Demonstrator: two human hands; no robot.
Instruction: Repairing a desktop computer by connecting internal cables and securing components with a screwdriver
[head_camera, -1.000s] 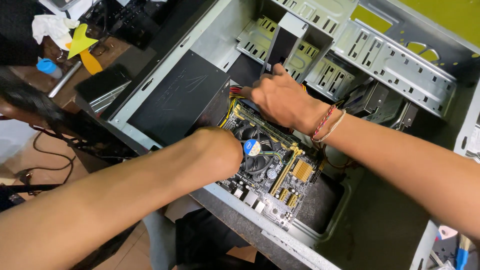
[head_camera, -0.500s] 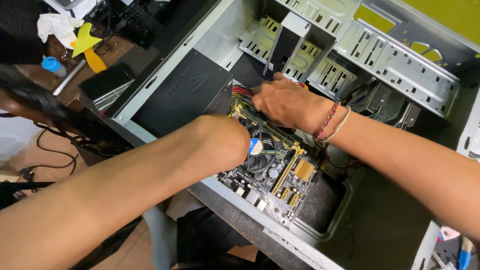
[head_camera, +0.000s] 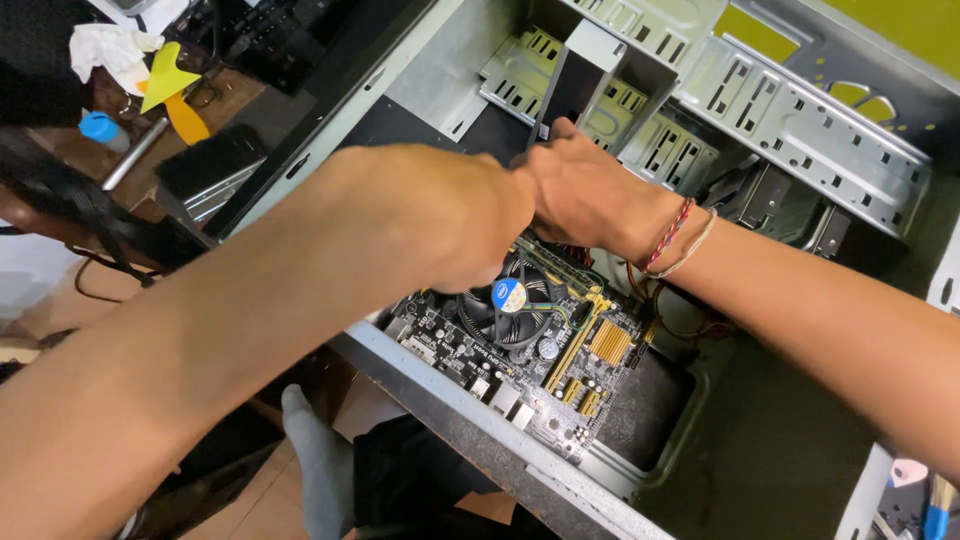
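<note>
An open grey computer case (head_camera: 480, 425) lies on its side with a motherboard (head_camera: 560, 385) inside. A round cooler fan (head_camera: 515, 305) with a blue sticker sits in the board's middle. My left hand (head_camera: 445, 210) reaches in from the lower left, wrist bent, fingers hidden behind it above the fan. My right hand (head_camera: 590, 195), with red and white thread bands at the wrist, comes from the right and curls down at the board's far edge. The two hands touch each other. What either one grips is hidden.
Perforated metal drive bays (head_camera: 650, 135) fill the back of the case. A gold heat sink (head_camera: 610, 342) lies right of the fan. At the top left are a yellow plastic tool (head_camera: 165, 75), a white cloth (head_camera: 115, 50) and a blue cap (head_camera: 98, 128). A grey-socked foot (head_camera: 315, 465) shows below.
My left hand has moved up from beside the fan to meet my right hand at the board's far edge. The fan is now uncovered. My right hand has barely shifted.
</note>
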